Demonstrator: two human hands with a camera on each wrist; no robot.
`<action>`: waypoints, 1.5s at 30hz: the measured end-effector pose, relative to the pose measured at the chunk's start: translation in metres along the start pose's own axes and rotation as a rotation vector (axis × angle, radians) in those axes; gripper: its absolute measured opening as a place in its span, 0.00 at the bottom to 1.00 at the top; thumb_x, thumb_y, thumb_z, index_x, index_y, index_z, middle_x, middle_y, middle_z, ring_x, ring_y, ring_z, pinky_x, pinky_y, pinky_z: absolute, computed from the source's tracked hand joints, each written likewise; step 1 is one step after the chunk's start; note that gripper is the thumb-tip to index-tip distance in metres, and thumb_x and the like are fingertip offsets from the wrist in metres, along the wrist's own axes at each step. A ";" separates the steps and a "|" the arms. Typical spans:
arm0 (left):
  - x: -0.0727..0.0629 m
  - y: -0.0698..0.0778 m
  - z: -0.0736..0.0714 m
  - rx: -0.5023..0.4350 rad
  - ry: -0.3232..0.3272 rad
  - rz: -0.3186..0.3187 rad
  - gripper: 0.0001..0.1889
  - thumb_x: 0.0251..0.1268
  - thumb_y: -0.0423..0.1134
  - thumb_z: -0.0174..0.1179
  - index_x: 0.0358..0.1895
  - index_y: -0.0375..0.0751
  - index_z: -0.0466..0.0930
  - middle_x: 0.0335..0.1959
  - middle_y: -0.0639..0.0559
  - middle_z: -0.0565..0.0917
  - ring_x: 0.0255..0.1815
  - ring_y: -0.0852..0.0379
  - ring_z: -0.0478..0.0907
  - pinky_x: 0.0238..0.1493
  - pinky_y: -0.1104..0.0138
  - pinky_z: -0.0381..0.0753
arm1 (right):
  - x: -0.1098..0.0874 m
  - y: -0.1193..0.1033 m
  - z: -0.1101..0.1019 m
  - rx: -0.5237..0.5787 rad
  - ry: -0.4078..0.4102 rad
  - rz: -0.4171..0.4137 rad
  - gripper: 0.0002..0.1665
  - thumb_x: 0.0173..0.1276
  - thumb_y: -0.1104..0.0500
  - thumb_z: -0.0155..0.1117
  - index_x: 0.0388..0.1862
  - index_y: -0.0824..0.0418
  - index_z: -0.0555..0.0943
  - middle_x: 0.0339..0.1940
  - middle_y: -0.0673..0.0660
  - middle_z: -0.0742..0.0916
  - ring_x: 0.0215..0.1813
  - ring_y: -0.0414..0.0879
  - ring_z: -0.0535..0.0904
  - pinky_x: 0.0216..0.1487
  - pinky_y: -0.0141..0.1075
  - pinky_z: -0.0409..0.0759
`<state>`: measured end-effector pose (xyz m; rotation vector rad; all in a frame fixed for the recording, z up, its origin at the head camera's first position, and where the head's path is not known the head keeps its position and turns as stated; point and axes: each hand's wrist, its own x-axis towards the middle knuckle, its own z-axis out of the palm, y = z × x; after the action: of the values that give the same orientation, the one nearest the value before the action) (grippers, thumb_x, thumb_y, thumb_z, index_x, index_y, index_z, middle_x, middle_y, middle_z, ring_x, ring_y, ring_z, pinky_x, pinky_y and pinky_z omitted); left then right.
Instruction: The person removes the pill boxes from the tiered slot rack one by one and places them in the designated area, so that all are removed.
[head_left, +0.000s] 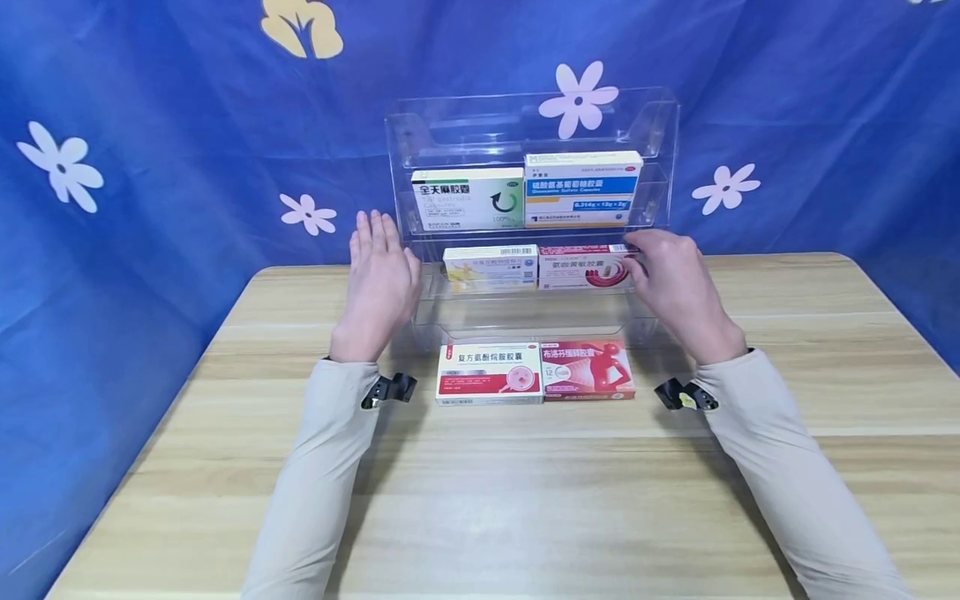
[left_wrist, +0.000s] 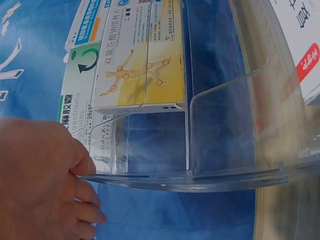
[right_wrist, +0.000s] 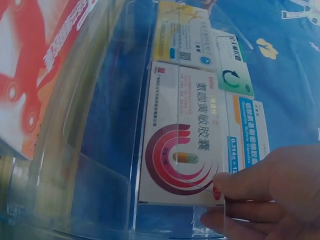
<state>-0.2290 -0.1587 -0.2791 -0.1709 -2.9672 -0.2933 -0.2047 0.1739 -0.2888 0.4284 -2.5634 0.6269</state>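
A clear acrylic rack with stepped tiers stands on the table, holding medicine boxes. At its left side my left hand rests with fingers extended, touching the edge of the rack. My right hand is at the right end of the middle tier. There its thumb and fingers pinch the corner of a white and red medicine box. Beside that box stands a white and yellow medicine box. On the upper tier are a green and white box and a blue and white box.
Low at the front of the rack, a white and red box and a pink-red box lie side by side. The wooden table extends toward me. Behind the rack hangs a blue curtain with flower prints.
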 end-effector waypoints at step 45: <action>-0.002 -0.005 0.000 -0.056 0.007 0.020 0.32 0.77 0.43 0.26 0.72 0.19 0.40 0.74 0.25 0.42 0.76 0.35 0.31 0.76 0.52 0.32 | 0.000 0.000 0.002 -0.017 -0.016 -0.008 0.15 0.63 0.73 0.61 0.49 0.75 0.81 0.46 0.73 0.84 0.47 0.66 0.82 0.49 0.54 0.81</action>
<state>-0.2276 -0.1642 -0.2801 -0.2051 -2.9499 -0.3735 -0.2052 0.1726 -0.2903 0.4394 -2.5791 0.6001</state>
